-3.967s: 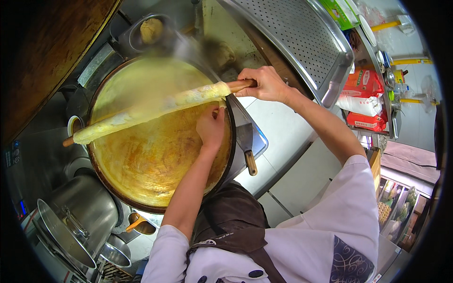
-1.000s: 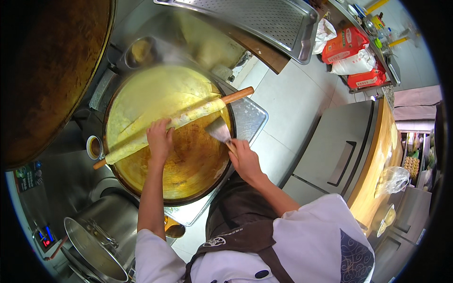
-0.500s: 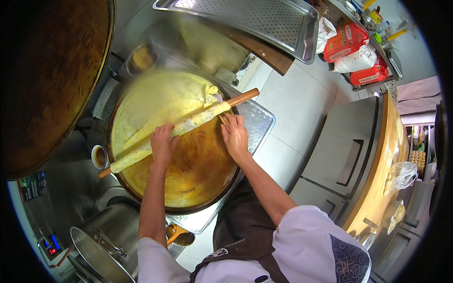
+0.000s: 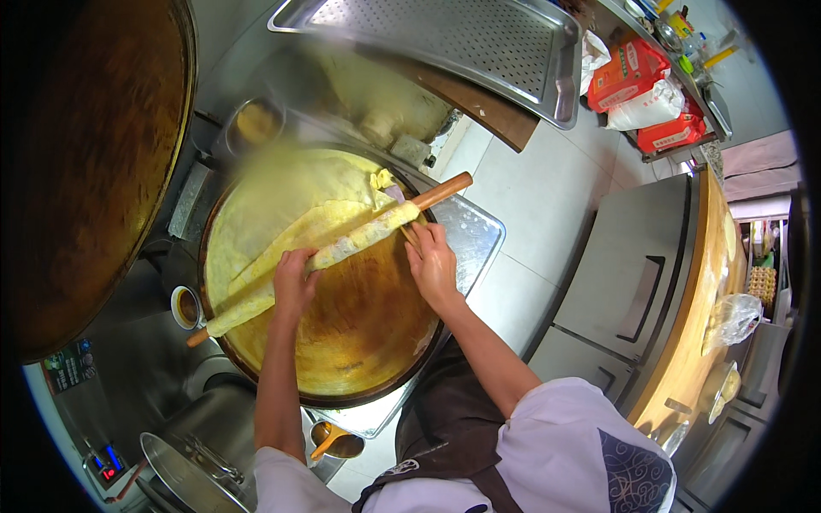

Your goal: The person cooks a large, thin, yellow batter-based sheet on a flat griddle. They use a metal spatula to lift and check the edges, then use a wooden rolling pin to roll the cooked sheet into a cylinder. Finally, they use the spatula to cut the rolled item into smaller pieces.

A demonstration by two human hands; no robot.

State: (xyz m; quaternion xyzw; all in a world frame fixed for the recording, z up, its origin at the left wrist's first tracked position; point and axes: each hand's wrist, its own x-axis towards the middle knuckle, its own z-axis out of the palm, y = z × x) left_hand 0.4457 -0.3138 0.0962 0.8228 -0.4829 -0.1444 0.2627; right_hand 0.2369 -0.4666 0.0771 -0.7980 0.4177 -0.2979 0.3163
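Observation:
A rolling pin [image 4: 444, 190] lies slantwise across a big round griddle pan [image 4: 352, 338], with thin yellow dough [image 4: 363, 238] rolled round most of its length. Fingers of my left hand [image 4: 293, 280] curl over the wrapped pin near its middle, thumb against the near side. Close to the pin's right end, my right hand [image 4: 434, 267] pinches a thin wooden piece [image 4: 410, 232], mostly hidden by the fingers. Beyond the pin, the unrolled dough sheet [image 4: 282, 192] spreads over the pan's far half, with a crumpled bit [image 4: 382, 179] at its right edge.
A large browned lid [image 4: 94, 171] stands raised at the left. A cup of brown liquid [image 4: 186, 306] sits beside the pan's left rim. A deep steel pot [image 4: 201, 449] is at lower left, a perforated tray [image 4: 453, 38] at the far side. Steam blurs the far left.
The whole view has shifted slightly, so the pan and pin sit a little lower in the picture. Both hands keep nearly the same places along the pin.

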